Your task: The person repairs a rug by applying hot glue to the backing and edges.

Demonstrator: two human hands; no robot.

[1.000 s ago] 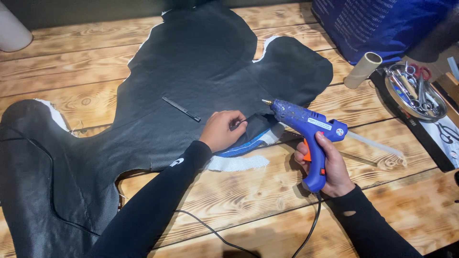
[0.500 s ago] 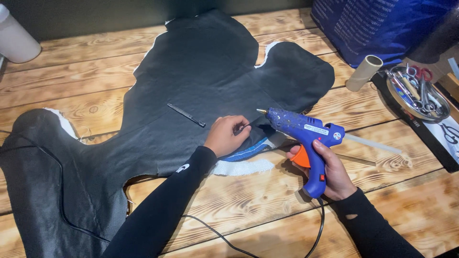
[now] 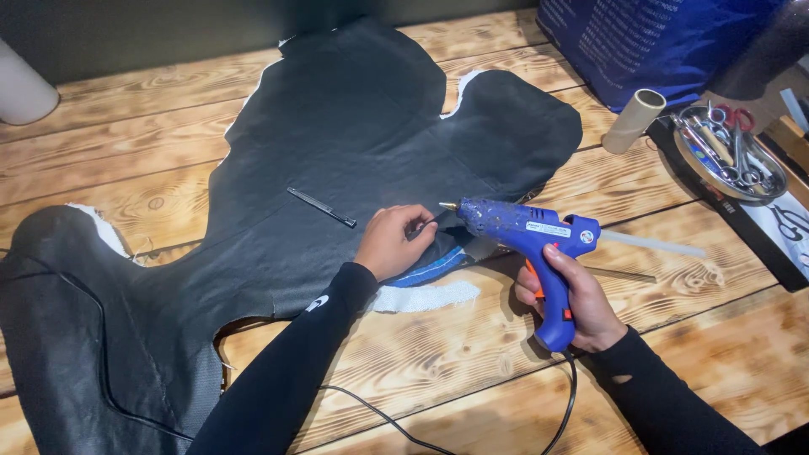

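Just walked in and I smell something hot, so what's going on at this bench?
A person is working at a wooden table on a large sheet of black leather. The right hand grips a blue hot glue gun, nozzle aimed at the leather's edge. The left hand pinches that edge beside the nozzle, over a blue strip. A thin black tool lies on the leather, and a metal tray of scissors sits at the right.

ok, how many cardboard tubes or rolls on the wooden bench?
2: a beige cardboard tube lying by the round metal tool tray at the right, and a white roll at the far-left edge, partly cropped. Others may be out of frame.
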